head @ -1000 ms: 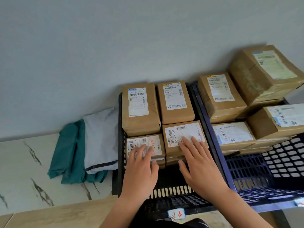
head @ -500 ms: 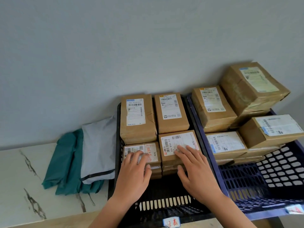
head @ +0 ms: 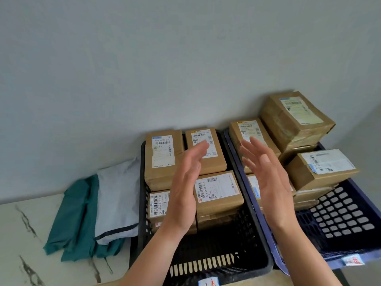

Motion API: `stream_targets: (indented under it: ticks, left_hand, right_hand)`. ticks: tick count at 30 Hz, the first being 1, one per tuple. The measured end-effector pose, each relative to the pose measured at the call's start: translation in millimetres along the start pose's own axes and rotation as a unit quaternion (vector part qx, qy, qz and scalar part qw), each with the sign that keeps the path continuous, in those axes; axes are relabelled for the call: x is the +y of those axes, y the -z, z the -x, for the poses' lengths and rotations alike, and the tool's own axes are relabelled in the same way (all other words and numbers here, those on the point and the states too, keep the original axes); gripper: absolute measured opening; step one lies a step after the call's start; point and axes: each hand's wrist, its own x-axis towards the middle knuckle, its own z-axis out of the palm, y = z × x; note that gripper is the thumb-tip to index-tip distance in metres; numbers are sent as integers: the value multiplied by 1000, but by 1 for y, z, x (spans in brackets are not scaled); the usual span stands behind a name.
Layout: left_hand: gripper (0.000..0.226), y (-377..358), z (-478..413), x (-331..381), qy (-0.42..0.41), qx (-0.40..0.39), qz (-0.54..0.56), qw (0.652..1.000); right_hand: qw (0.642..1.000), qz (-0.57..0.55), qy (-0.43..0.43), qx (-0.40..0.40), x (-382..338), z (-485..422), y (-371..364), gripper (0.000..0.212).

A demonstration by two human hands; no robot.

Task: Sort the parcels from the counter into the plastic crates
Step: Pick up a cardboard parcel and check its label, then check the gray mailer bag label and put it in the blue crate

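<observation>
Black plastic comes first: the black crate (head: 206,263) sits right in front of us, with a little white tag (head: 208,282) on its near wall. Just beside it, on the right, stands the blue crate (head: 340,213).

We hold our left hand (head: 183,195) and our right hand (head: 270,186) up over the crates. The palms face each other and the hands are apart. All the fingers are straight and loose, and they hold nothing.

Past our hands, brown parcels lie in the far half of the black crate with their labels up. The front left parcel (head: 157,203) and the front right parcel (head: 218,193) rest on more parcels under them. Behind these lie the back left parcel (head: 162,157) and the back right parcel (head: 214,162).

In the blue crate the parcels are piled higher. The side parcel (head: 323,170) is on the right, and the top parcel (head: 296,118) sits tilted at the back.

To the left, on the white stone counter (head: 24,234), a grey bag (head: 117,199) lies on a green bag (head: 76,215). Farthest away is the pale wall (head: 144,58).
</observation>
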Motion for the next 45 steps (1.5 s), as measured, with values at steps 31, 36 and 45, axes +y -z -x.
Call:
stream_targets:
  ticks: [31, 36, 45]
  left_hand:
    - [41, 491, 54, -35, 100, 72, -28, 992]
    - [39, 504, 50, -84, 174, 67, -41, 982]
    - [36, 455, 47, -211, 483, -7, 1, 875]
  right_hand:
    - [985, 68, -117, -110, 56, 64, -492, 45]
    - [974, 100, -173, -103, 109, 63, -517, 40]
    - [902, 365, -222, 57, 210, 33, -452, 51]
